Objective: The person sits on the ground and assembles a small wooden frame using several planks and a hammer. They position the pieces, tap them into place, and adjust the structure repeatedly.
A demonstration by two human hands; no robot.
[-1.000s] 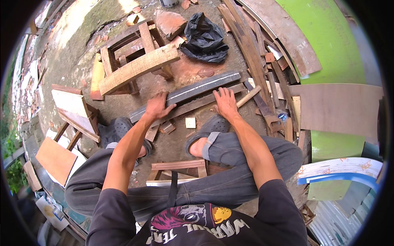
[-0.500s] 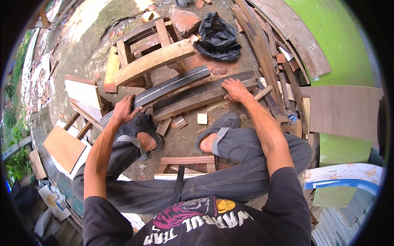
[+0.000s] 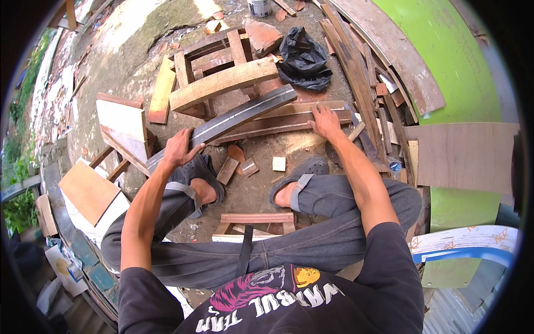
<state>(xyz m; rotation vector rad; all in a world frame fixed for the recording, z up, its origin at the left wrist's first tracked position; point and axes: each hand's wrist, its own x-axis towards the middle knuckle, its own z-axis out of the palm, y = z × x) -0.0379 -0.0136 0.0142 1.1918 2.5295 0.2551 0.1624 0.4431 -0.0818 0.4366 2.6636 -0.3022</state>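
A long dark plank (image 3: 245, 114) with a white line along it lies slanting in front of my feet. My left hand (image 3: 179, 148) grips it near its left end, thumb apart along the near edge. Just beyond and to the right, a brown wooden beam (image 3: 267, 126) lies partly beneath the dark plank, which hides its left part. My right hand (image 3: 326, 122) is closed over the beam near its right end. Past both stands a wooden frame (image 3: 222, 83) with a thick pale top rail. Small wood offcuts (image 3: 227, 170) and a pale square block (image 3: 278, 163) lie between my feet.
A black plastic bag (image 3: 303, 58) and a reddish stone slab (image 3: 262, 38) lie behind the frame. Long boards (image 3: 356, 67) and a handsaw (image 3: 370, 147) are at the right. At the left are propped panels (image 3: 89, 192). A small wooden frame (image 3: 256, 218) sits near my legs.
The brown beam has rolled over under my right hand and shifted away from my feet; its dark face no longer shows on top. My left hand stays on the dark plank.
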